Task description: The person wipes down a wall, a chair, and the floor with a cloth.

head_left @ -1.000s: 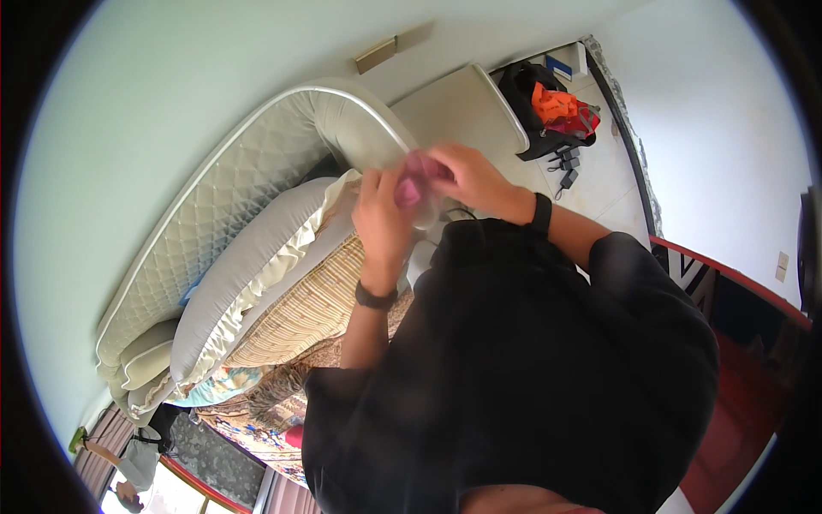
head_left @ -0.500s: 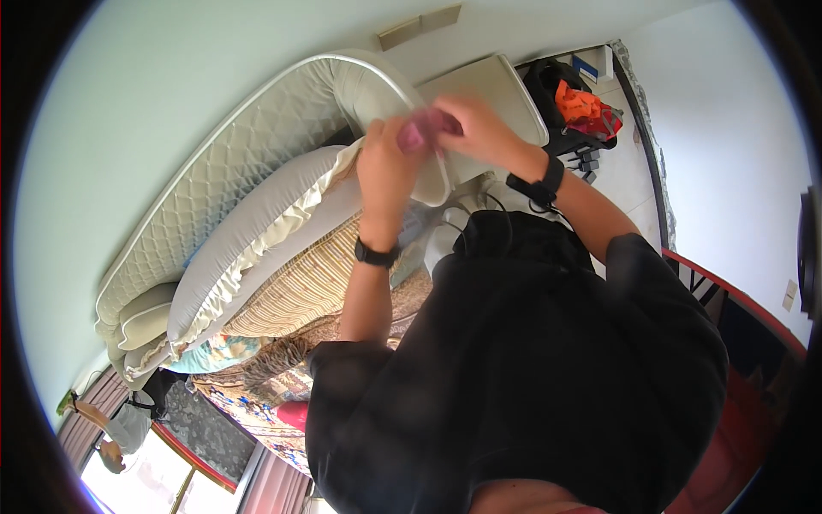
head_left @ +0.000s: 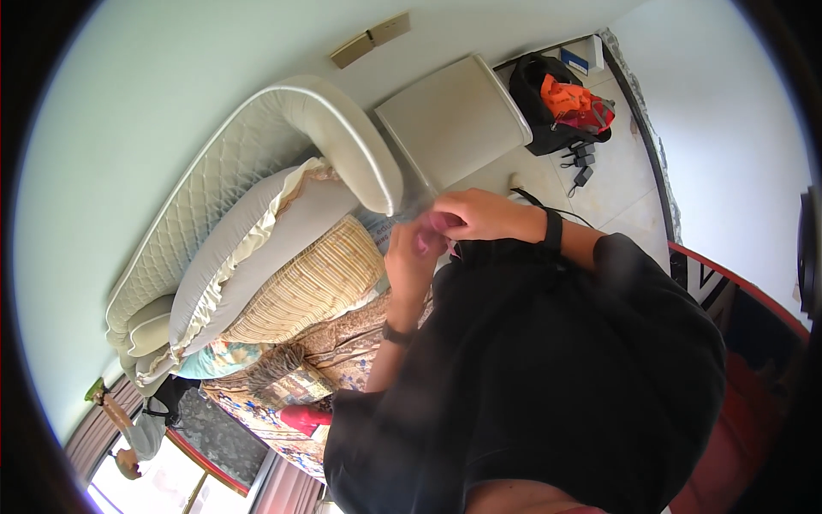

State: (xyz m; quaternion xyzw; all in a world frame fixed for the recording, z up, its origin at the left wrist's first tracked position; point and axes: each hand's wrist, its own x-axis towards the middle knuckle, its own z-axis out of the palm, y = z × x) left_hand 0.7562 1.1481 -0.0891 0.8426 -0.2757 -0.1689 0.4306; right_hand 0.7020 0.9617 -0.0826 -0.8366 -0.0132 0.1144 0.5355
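Pink item (head_left: 443, 222), blurry, sits btwn your two hands, just in front of your black shirt (head_left: 531, 368). Your L hand (head_left: 409, 261) has fingers curled round its lower-left end; your R hand (head_left: 484, 214) grips the upper-right end. Can't tell exact shape, or if it's 1 pc or 2. Dark wristbands (head_left: 555, 230) on both arms. To your L: pale quilted headboard (head_left: 210, 206), grey pillow (head_left: 240, 257) w/ cream ruffle near it, striped pillow (head_left: 308, 278) next to that, red thing (head_left: 304, 419) on patterned bedspread (head_left: 248, 407). Beyond your hands: pale table (head_left: 449, 120), then black bag (head_left: 533, 128) on tiled floor (head_left: 615, 193) w/ orange cloth (head_left: 562, 98) on top, black adapters (head_left: 583, 176) nearby. Far lower L: another person (head_left: 150, 437), grey top, by window (head_left: 141, 490).
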